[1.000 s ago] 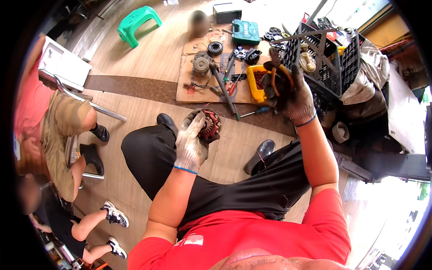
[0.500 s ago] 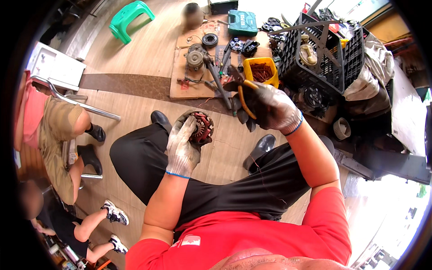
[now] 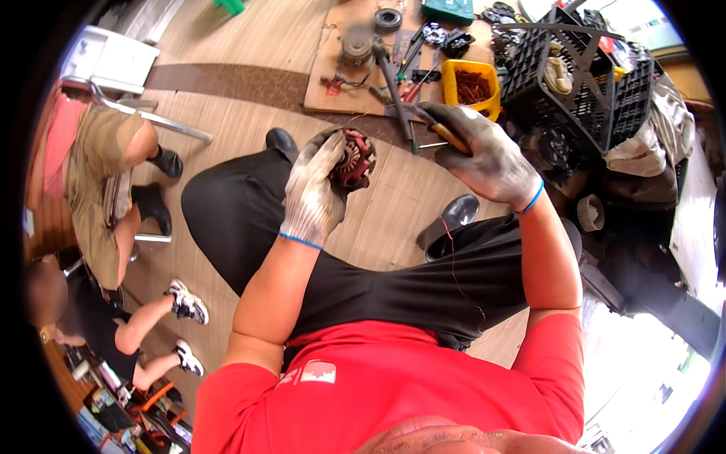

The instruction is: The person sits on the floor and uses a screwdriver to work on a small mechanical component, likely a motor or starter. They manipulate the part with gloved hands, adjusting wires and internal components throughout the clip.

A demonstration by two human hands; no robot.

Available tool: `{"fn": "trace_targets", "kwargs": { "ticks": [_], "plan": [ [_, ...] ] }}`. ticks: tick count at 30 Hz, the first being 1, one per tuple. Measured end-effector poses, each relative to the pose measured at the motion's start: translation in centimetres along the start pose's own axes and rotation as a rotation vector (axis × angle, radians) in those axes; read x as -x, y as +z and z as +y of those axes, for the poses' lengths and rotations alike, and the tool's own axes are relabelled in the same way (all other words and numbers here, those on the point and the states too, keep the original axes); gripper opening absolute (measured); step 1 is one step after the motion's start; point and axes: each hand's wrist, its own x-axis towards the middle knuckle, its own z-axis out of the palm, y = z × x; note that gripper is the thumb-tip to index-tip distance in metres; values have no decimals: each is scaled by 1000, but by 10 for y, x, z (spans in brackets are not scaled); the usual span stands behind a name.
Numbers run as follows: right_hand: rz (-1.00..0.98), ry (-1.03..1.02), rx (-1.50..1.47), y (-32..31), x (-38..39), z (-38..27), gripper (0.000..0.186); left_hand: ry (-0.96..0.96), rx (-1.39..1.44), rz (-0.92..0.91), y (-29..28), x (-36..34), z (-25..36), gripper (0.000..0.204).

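Note:
My left hand (image 3: 314, 185), in a white work glove, is closed round a motor armature (image 3: 352, 157) with dark red windings and a ring of segments at its centre. It is held above the floor between my knees. My right hand (image 3: 484, 151), in a soiled glove, grips pliers (image 3: 448, 138) with a yellow-orange handle. Their dark jaws point left toward the armature but stay apart from it. My palm and fingers hide part of the pliers. A thin reddish wire (image 3: 452, 250) trails over my right trouser leg, and a short strand sticks up by the armature.
Ahead lies a cardboard sheet (image 3: 321, 91) with a motor (image 3: 355, 49), tools and parts. On its right stands a yellow tub (image 3: 449, 83) of copper wire scraps. Black crates (image 3: 522, 72) stand at the right. Two other people are at the left, one by a metal-framed chair (image 3: 178, 125).
The view has shifted, so the scene sits higher in the picture. My right hand has turned with the pliers, whose spread handles showed before; now one handle shows. The armature stays in my left hand.

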Motion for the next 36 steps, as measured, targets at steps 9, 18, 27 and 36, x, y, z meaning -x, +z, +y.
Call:
{"fn": "trace_targets", "kwargs": {
  "ticks": [9,18,27,36],
  "plan": [
    [-44,-277,524,17,-2,-8,52,13,-90,108,3,4,1,28],
    [-44,-388,640,31,-4,-2,58,-5,-240,141,6,7,2,36],
    [-52,-418,668,34,-6,-4,58,-9,-264,149,6,7,0,39],
    [-79,-349,662,40,-5,-6,43,14,-237,150,5,8,-4,40]
  ]
}}
